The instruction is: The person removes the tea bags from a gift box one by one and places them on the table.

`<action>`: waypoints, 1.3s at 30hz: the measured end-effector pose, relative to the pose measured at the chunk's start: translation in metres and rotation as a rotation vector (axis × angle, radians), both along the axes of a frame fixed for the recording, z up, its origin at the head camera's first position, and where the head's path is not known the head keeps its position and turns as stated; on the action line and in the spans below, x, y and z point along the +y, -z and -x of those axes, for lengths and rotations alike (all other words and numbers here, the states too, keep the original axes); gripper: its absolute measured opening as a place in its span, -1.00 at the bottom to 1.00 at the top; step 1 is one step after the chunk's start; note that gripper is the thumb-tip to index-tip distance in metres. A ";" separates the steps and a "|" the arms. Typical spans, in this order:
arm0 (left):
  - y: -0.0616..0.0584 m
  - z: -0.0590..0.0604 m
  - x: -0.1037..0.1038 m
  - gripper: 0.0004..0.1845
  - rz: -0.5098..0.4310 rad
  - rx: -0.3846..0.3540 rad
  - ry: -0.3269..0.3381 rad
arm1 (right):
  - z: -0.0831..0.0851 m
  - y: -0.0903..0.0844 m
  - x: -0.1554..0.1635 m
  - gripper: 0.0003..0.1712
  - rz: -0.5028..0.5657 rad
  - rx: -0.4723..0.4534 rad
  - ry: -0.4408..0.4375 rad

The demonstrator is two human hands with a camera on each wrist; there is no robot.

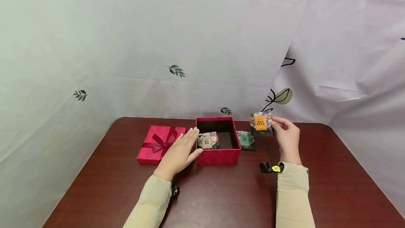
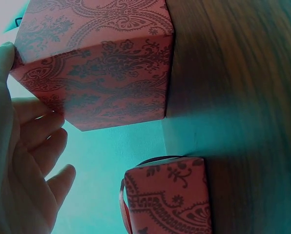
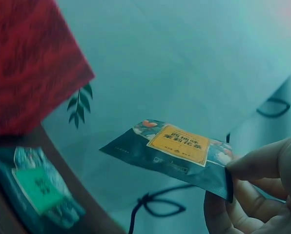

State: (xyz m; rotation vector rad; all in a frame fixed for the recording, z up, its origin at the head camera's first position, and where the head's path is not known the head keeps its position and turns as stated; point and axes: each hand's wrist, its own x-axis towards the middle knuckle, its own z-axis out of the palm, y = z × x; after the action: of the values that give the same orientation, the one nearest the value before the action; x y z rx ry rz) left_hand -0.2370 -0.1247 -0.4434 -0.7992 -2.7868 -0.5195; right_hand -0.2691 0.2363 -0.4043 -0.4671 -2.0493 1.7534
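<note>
**A:** Head view, what did you have?

**B:** I saw the left hand [image 1: 178,154] flat, fingers straight and together, resting against the left wall of the open red box [image 1: 218,156]. It gripped nothing. The right hand [image 1: 287,137] pinched an orange-label packet [image 1: 261,122] by its edge, held up off the table [image 1: 221,200], right of the box and behind it. A grey-label packet [image 1: 207,140] leaned inside the box at its left side. A green-label packet [image 1: 245,140] lay on the table just beside the box's right wall. The lid [image 1: 160,144], with a bow, lay left of the box, near the left hand.

**A:** Left wrist?

**B:** I got the box [image 2: 99,68] close up, patterned wall filling the top. Fingers [image 2: 35,141] were straight and slightly spread, the upper ones touching the wall. The lid [image 2: 167,197] sat below it, apart from the hand.

**A:** Right wrist?

**B:** Thumb and fingers [image 3: 262,170] clamped one corner of the orange-label packet [image 3: 177,148], which hung clear in the air. The green-label packet [image 3: 38,192] lay on the table at lower left, next to the box [image 3: 31,63]. Image was blurred; I couldn't read the labels.
</note>
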 end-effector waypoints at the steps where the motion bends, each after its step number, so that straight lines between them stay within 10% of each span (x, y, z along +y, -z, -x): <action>1: 0.000 0.000 0.000 -0.22 0.000 -0.001 0.000 | 0.001 0.002 0.002 -0.66 0.006 -0.011 0.005; 29: 0.002 0.001 -0.002 -0.22 -0.021 -0.006 0.008 | 0.004 0.052 0.033 -0.57 -0.091 -0.289 -0.056; 39: 0.002 0.001 -0.001 -0.23 -0.028 -0.004 0.013 | 0.008 0.061 0.034 -0.63 -0.289 -0.294 -0.004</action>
State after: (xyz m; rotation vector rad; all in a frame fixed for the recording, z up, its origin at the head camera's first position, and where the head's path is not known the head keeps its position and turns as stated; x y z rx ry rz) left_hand -0.2385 -0.1261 -0.4454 -0.8113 -2.7732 -0.5611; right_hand -0.2766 0.2705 -0.4655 -0.6597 -2.4586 1.4232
